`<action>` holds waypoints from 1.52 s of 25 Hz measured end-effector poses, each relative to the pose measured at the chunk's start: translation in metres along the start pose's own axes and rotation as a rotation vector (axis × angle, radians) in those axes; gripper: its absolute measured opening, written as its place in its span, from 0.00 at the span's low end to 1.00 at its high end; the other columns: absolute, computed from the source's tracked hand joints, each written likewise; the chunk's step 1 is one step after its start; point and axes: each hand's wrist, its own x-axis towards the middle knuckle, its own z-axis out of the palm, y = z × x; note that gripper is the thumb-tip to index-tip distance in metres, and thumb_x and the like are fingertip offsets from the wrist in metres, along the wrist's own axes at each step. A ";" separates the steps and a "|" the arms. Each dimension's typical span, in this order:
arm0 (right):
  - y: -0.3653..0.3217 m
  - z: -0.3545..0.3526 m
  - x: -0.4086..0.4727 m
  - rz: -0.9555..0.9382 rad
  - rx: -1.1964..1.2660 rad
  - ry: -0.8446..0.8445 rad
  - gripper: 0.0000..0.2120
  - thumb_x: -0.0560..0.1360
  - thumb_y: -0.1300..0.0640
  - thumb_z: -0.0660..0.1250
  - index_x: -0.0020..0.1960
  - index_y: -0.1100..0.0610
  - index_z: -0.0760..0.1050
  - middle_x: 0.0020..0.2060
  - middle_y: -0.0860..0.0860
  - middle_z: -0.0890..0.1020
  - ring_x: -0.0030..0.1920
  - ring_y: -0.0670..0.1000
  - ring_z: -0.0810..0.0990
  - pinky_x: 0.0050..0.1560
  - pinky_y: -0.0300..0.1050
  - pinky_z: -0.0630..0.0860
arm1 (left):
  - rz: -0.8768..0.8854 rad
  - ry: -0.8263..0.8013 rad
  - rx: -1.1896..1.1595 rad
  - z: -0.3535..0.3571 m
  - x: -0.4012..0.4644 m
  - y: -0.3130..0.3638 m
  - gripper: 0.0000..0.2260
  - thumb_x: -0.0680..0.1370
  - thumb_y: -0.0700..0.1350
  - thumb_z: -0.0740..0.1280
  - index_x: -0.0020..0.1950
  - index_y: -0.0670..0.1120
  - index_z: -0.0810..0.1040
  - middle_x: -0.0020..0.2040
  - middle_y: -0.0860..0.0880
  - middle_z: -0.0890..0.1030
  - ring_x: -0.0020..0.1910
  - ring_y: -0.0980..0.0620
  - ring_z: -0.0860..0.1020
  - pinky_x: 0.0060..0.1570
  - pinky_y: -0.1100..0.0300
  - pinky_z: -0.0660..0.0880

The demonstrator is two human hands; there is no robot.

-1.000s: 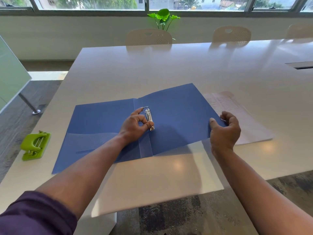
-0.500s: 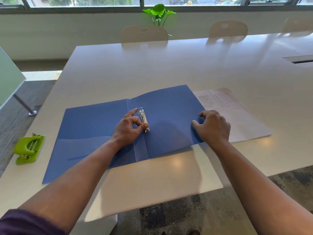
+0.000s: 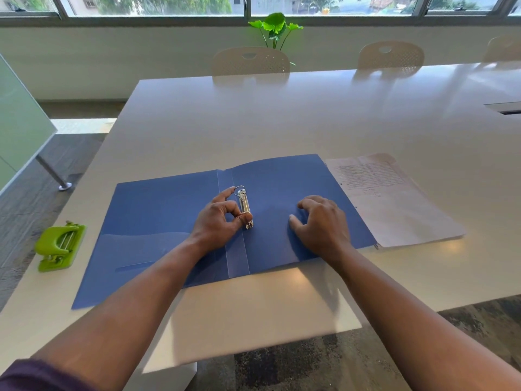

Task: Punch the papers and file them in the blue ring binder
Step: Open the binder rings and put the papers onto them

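Left hand (image 3: 218, 218) pinches the chrome ring mechanism (image 3: 245, 208), likely to work it open; right hand (image 3: 321, 221) rests on the right cover, fingers loosely bent, holding nothing, steadying it. Blue ring binder (image 3: 158, 210), thin matte plastic, lies open flat on the glossy white counter (image 3: 282, 122); printed papers (image 3: 394, 204) just beside its right edge, green hole punch (image 3: 59, 245) far left.

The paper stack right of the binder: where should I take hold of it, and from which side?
Take the paper stack at its right long edge or near right corner, coming in from the right. Its left edge lies against or under the blue binder cover, and the right hand rests there. It lies flat, so I'd slide the fingers under that free edge.
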 end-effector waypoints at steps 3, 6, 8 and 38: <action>-0.007 0.007 0.000 -0.021 0.026 -0.034 0.17 0.77 0.44 0.68 0.59 0.54 0.82 0.60 0.49 0.83 0.61 0.55 0.78 0.61 0.52 0.74 | -0.011 -0.001 0.003 -0.001 -0.002 0.001 0.11 0.75 0.54 0.75 0.38 0.49 0.80 0.79 0.53 0.67 0.76 0.50 0.67 0.71 0.49 0.67; -0.011 0.011 0.000 -0.032 0.011 -0.057 0.19 0.77 0.44 0.68 0.61 0.54 0.81 0.63 0.48 0.82 0.64 0.56 0.77 0.61 0.53 0.74 | 0.001 -0.003 0.013 -0.001 -0.003 0.001 0.12 0.75 0.54 0.75 0.38 0.49 0.80 0.79 0.53 0.67 0.76 0.49 0.67 0.71 0.48 0.67; -0.012 0.014 0.002 -0.041 0.005 -0.066 0.18 0.77 0.43 0.67 0.62 0.53 0.81 0.63 0.48 0.82 0.64 0.56 0.76 0.60 0.54 0.74 | 0.003 -0.007 0.020 -0.001 -0.003 0.001 0.12 0.75 0.54 0.74 0.38 0.49 0.80 0.78 0.53 0.67 0.76 0.49 0.68 0.71 0.49 0.67; -0.042 0.034 0.020 -0.158 -0.010 -0.211 0.31 0.73 0.29 0.59 0.62 0.51 0.79 0.63 0.47 0.77 0.62 0.54 0.74 0.59 0.53 0.74 | -0.073 -0.041 0.318 0.004 -0.012 0.013 0.17 0.79 0.57 0.64 0.66 0.56 0.68 0.74 0.49 0.70 0.76 0.46 0.65 0.74 0.50 0.58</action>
